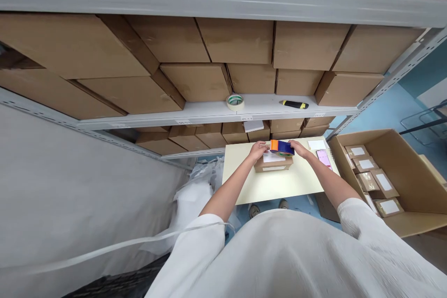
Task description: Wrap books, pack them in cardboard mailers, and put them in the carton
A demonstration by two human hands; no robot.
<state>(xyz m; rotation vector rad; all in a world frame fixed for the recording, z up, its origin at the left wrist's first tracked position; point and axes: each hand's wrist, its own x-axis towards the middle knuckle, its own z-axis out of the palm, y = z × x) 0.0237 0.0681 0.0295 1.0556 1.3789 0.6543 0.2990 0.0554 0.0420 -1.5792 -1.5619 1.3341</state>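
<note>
A small cardboard box (pixel 274 167) with a white label on top sits on the pale yellow tabletop (pixel 279 189). Over its far side is a blue and orange tape dispenser (pixel 282 147), held at its right end by my right hand (pixel 299 148), fingers closed round it. My left hand (pixel 258 151) is at the box's left end, fingers pressed together close to the dispenser's orange end. Whether those fingers pinch the tape's end or the box's edge is too small to tell.
A phone (pixel 324 159) and white paper (pixel 316 145) lie at the table's right. Beside it stands a large open carton (pixel 415 186) holding several labelled boxes. On the shelf (pixel 261 104) ahead are a tape roll (pixel 235 102) and a yellow-black cutter (pixel 294 104). White plastic (pixel 195 195) hangs at left.
</note>
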